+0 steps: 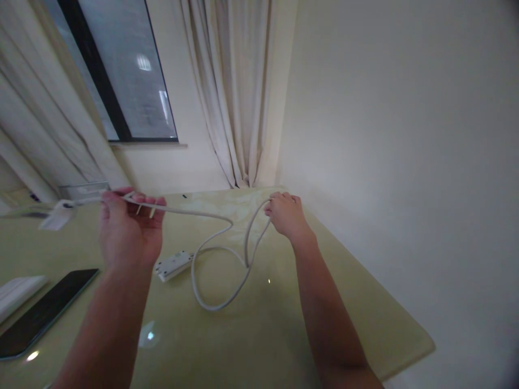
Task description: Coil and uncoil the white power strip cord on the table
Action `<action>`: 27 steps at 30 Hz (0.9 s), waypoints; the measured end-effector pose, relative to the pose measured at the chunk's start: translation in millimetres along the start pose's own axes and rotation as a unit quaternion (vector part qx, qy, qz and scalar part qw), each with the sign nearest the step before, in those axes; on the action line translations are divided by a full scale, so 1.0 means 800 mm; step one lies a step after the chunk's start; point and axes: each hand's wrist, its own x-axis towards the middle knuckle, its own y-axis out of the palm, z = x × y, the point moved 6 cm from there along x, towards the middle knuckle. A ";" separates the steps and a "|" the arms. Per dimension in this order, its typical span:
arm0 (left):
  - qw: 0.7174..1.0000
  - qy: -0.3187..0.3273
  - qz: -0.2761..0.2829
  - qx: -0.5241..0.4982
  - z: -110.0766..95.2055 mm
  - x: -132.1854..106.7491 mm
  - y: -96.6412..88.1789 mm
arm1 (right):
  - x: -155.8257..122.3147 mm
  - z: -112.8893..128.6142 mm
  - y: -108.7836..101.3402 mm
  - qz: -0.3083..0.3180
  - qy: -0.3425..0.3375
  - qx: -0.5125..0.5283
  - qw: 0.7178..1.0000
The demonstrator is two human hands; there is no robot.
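Observation:
A white power strip [175,265] lies on the glossy table. Its white cord [219,308] curls in loose loops to the right of it. My left hand [132,227], palm turned up, has its fingers curled around one end of the cord, and metal prongs of a plug [146,211] show among the fingers. Over the table's far right side, my right hand [285,213] pinches a raised loop of the same cord. The plug's body is mostly hidden by my left hand.
Left of my left hand is a white tag-like piece [59,215] beside a blurred cable. A dark tablet-like slab [44,313] and a white box [20,292] lie at left. The table [348,302] meets a wall [405,162] at right; curtains [239,108] hang behind.

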 end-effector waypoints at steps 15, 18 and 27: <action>0.970 0.049 0.209 0.117 0.022 -0.082 0.059 | -0.056 0.097 -0.077 -0.027 -0.252 0.428 0.868; 0.945 0.089 0.245 0.197 0.020 -0.089 0.065 | -0.057 0.129 -0.061 0.046 -0.279 0.449 0.847; 0.512 0.007 0.412 0.754 0.167 -0.039 -0.042 | -0.022 0.031 -0.067 -0.190 -0.047 0.701 0.685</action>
